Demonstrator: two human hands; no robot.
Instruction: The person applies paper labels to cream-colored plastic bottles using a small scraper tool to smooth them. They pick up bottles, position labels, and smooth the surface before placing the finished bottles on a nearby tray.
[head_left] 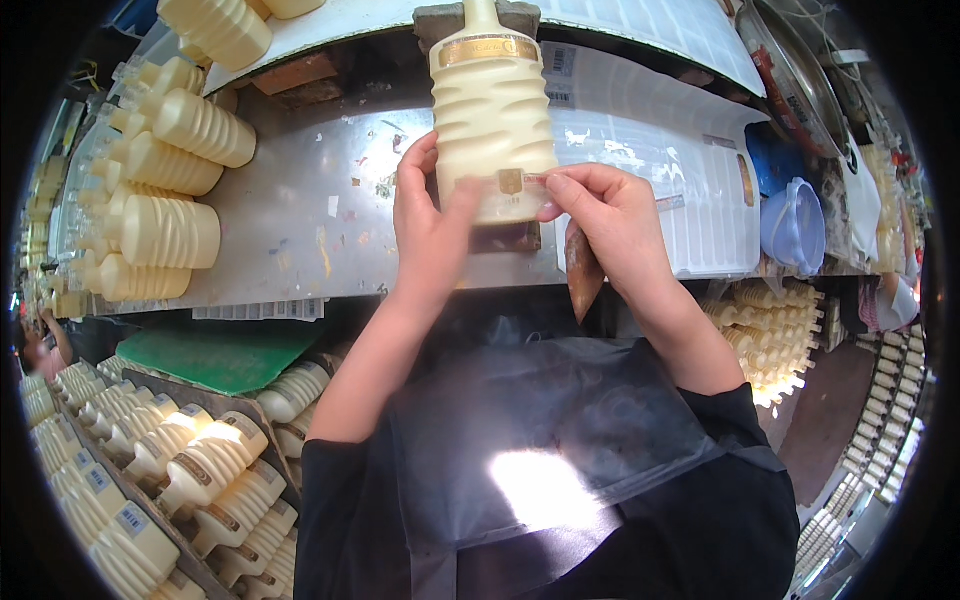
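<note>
A cream ribbed plastic bottle point(492, 110) lies on the metal worktable point(300, 220), its neck pointing away from me, a gold band near the shoulder. My left hand point(425, 215) presses against the bottle's lower left side, thumb on a small gold label near its base. My right hand point(605, 215) pinches the label's right end against the bottle with thumb and forefinger. A brown pointed tool point(583, 275) hangs below my right palm.
Several unlabelled cream bottles point(165, 200) lie stacked at the table's left. Labelled bottles fill a crate point(170, 470) at lower left, beside a green board point(230, 355). White label sheets point(680, 190) lie right of the bottle, a blue lidded container point(795, 225) beyond. More bottles point(770, 335) sit lower right.
</note>
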